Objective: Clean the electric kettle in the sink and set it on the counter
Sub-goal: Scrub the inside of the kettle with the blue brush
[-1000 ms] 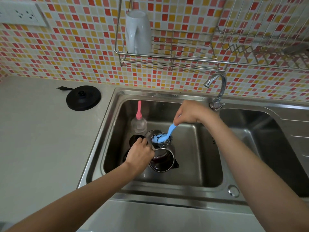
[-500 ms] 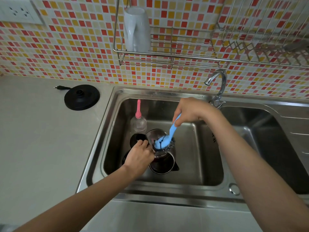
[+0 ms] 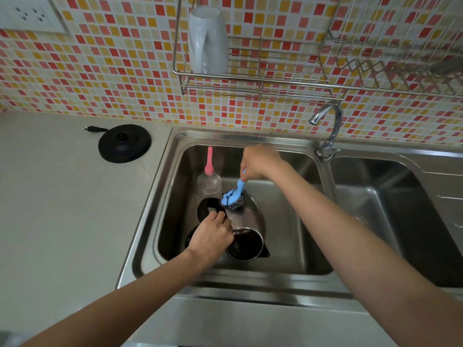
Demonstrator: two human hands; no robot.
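Inside the left basin of the sink (image 3: 155,209) the electric kettle (image 3: 250,226) lies tilted on its side, with its dark round end and the small spout toward the near wall of the sink. My left hand (image 3: 213,237) is at the side of the kettle nearest the sink's left wall; its fingers are curled tight round the black part there and hold the kettle. My right hand (image 3: 260,162) is above the back half of the same basin. Its fingers are closed round the blue handle of the scrubbing brush (image 3: 233,196), and the steel-wool head of the brush touches the far end of the kettle. At the sink's back left corner stands a clear bottle (image 3: 209,182) with a pink nozzle. On the counter (image 3: 62,221) left of the sink lies the black kettle base (image 3: 124,143)
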